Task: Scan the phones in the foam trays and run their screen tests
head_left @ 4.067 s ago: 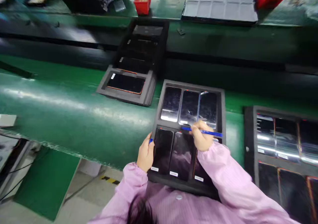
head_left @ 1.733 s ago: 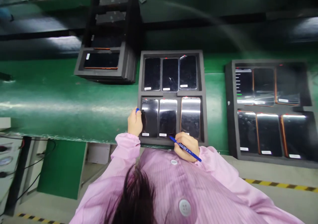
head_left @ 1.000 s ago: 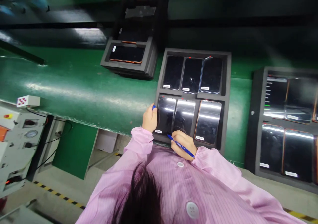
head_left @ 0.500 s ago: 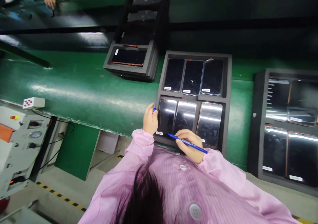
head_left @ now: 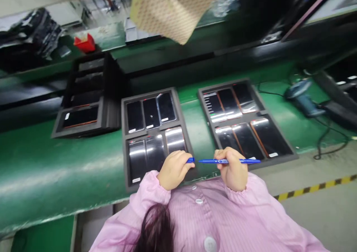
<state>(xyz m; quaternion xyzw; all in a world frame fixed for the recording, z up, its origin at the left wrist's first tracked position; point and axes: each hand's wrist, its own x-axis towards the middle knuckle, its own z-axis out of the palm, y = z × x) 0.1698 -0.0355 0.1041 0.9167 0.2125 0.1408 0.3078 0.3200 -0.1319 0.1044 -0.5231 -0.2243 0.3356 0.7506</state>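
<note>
My right hand (head_left: 233, 170) is closed around a blue pen (head_left: 231, 161), which lies level with its tip pointing left. In my left hand (head_left: 175, 169), thumb and fingers pinch a small blue pen cap (head_left: 190, 160). The cap's opening faces the pen tip, and a short gap separates them. Under my left hand lies a dark foam tray (head_left: 126, 140) of smartphones, among them a phone (head_left: 137, 157) with a small white label. Beyond my right hand is a second foam tray (head_left: 284, 156) of phones; one phone (head_left: 270, 136) there has an orange edge.
At the left stands a stack of foam trays (head_left: 104, 114) with phones in them. A blue handheld scanner (head_left: 304, 95) with a cable lies at the right. A red bin (head_left: 84, 43) is at the back, and a patterned sheet (head_left: 175, 10) hangs at the top.
The view has turned to the right, so the trays appear further left. My hands have come together, with the cap and the pen tip now close and lined up.
</note>
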